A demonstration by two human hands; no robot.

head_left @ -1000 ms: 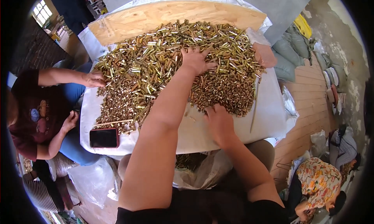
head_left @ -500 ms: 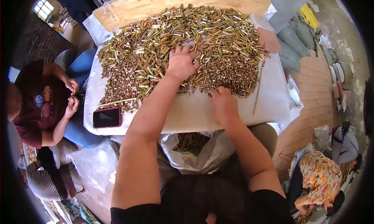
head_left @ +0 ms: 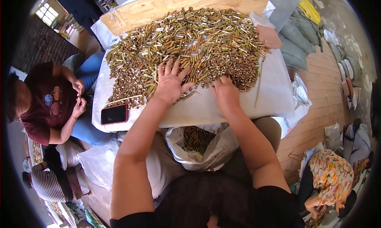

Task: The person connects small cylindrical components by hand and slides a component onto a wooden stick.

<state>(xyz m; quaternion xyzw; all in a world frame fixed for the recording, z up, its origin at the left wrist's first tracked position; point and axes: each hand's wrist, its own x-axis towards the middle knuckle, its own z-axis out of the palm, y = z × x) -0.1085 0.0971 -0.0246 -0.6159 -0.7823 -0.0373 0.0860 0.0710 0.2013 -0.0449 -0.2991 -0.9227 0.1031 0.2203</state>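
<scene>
Brass casings [head_left: 186, 41] lie heaped across the white sheet [head_left: 274, 85] that covers the bench, from the plywood board [head_left: 178, 3] at the far side down to the near edge of the heap, where my hands work. My left hand [head_left: 170, 83] lies flat on the heap's near fringe, fingers [head_left: 170, 67] spread wide apart, palm down on the casings, gripping nothing. My right hand [head_left: 225, 92] sits just beside it to the right, curled with knuckles up at the heap's edge; I cannot tell whether it holds any casings. Below the bench edge, between my forearms, a white bag [head_left: 206, 146] gapes open with more casings inside. A dark phone [head_left: 114, 114] rests on the sheet's near left corner, well apart from my left hand. A thin stick [head_left: 260, 81] lies on the sheet to the right of the heap. To my left a person in a maroon shirt [head_left: 43, 105] sits with both hands raised close together.
</scene>
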